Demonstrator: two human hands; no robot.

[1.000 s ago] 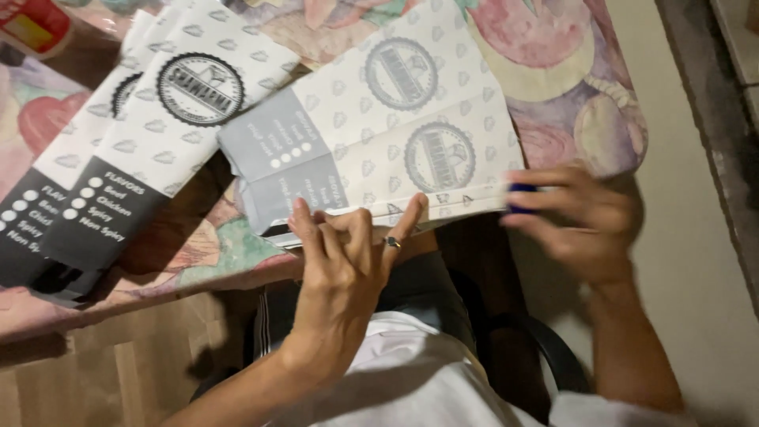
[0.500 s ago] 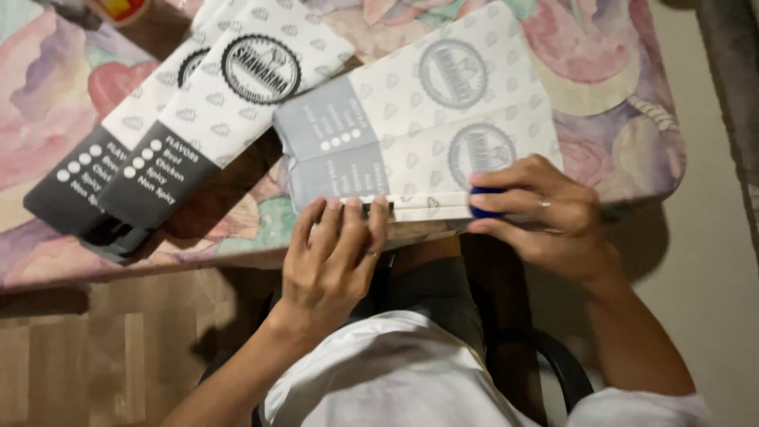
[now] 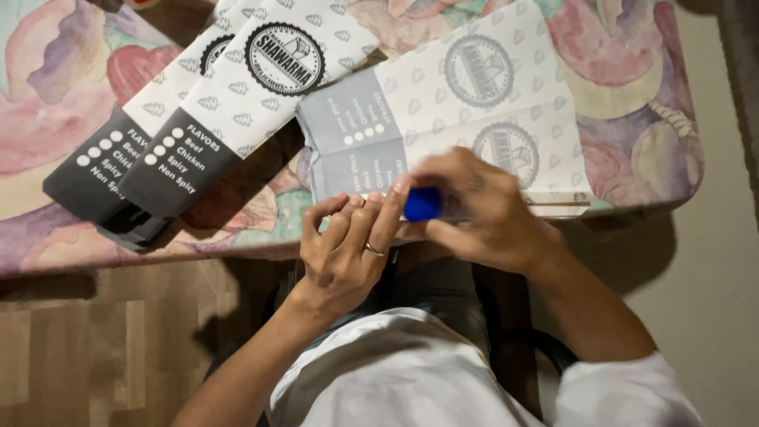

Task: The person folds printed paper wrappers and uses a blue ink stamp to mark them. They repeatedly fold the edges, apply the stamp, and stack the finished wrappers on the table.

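Blue cap (image 3: 423, 203) in right hand (image 3: 482, 209)

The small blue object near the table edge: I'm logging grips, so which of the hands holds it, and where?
The right hand pinches the small blue object by its right side; the left hand's fingertips touch its left side. Its shape is too blurred to tell.

A table in a fruit-patterned cloth (image 3: 47, 119) bears flat printed paper sleeves (image 3: 237, 95) (one unfolded sheet (image 3: 443, 103) nearest).
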